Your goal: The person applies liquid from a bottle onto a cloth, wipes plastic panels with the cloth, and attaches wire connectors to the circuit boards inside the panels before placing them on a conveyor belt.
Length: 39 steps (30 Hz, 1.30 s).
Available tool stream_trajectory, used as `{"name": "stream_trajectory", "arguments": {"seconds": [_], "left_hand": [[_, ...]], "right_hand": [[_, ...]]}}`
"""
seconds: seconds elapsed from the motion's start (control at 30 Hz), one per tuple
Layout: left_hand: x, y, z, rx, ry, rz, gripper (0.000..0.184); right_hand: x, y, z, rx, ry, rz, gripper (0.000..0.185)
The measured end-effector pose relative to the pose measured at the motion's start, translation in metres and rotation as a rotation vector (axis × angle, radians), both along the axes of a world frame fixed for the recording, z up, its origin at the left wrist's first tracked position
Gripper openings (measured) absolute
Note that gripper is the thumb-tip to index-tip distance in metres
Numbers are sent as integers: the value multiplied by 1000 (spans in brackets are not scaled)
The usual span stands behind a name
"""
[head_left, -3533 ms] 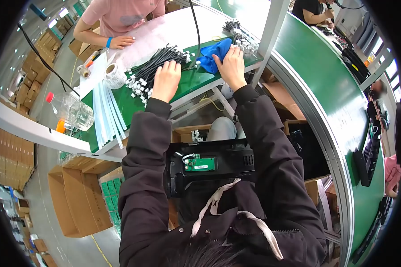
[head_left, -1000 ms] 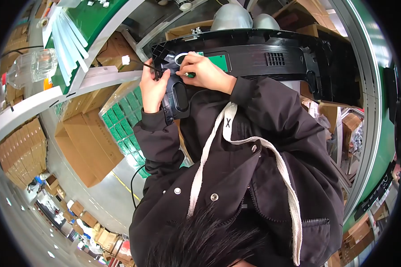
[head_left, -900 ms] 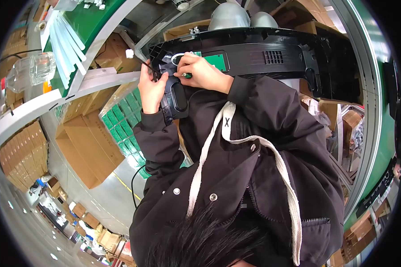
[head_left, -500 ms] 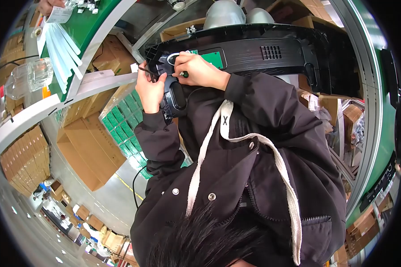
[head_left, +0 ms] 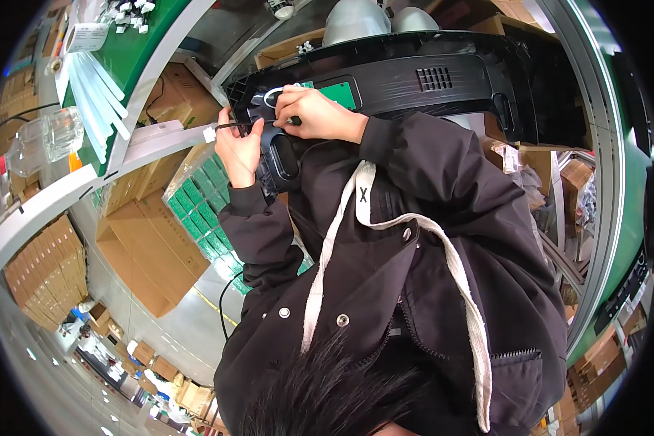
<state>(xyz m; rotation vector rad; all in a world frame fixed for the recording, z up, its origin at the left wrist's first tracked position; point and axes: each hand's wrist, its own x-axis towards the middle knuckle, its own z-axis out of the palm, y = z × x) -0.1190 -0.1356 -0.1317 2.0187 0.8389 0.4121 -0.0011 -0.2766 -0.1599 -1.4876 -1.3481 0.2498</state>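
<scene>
A long black plastic housing (head_left: 392, 91) lies across in front of my body, with a green circuit board (head_left: 339, 94) set in it. At its left end is a black oval speaker (head_left: 285, 154). My left hand (head_left: 238, 151) is closed beside that end, pinching a thin black cable (head_left: 232, 125) that has a white connector (head_left: 209, 134) at its tip. My right hand (head_left: 320, 115) is closed over the housing near the board. Its fingers pinch something small and dark, mostly hidden. A white wire loop (head_left: 270, 96) shows by its fingertips.
At upper left, a green bench (head_left: 134, 62) carries pale strips (head_left: 94, 91), a label roll (head_left: 87, 38), white connectors and a clear bottle (head_left: 43, 142). An open carton (head_left: 149, 251) and green-filled trays (head_left: 203, 196) stand below. Silver domes (head_left: 356, 23) are behind the housing.
The white connector has swung down and outward as the cable turned in my left fingers. My right hand has shifted slightly but remains closed by the board.
</scene>
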Motion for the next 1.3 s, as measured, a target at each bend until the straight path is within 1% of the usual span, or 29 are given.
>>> {"name": "stream_trajectory", "arguments": {"seconds": [0.2,0.3,0.4,0.57,0.7,0.8,0.9,1.0,1.03,1.13,1.17,1.27,1.3], "left_hand": [[-3,6,-8,-50,-54,-20,58],[0,1,1,-189,-88,-9,58],[1,-1,7,-259,-107,-44,58],[1,-1,6,-266,-77,-35,59],[1,0,5,-257,-45,-7,59],[0,1,3,-269,-65,-29,61],[3,-5,6,-246,-49,0,62],[5,-9,11,-275,-62,-9,62],[7,-10,13,-295,-75,-19,63],[6,-8,16,-339,-69,-64,67],[7,-8,18,-407,-54,-48,73],[7,-6,24,-360,68,-64,76],[7,-3,20,-357,21,-78,77]], "right_hand": [[1,0,-1,2,13,6,14],[1,-1,0,13,33,13,13],[1,-1,2,22,43,19,11],[2,0,-1,26,22,32,11],[5,1,0,0,-48,49,12],[4,0,4,-79,-83,38,12],[6,-2,6,-94,-136,77,17],[3,-3,15,-27,-174,-40,15],[3,-2,12,-4,-205,-40,15],[6,0,7,-7,-205,30,15],[9,-1,7,-4,-169,77,15],[11,0,10,67,-204,86,15],[12,1,11,86,-220,101,16]]}}
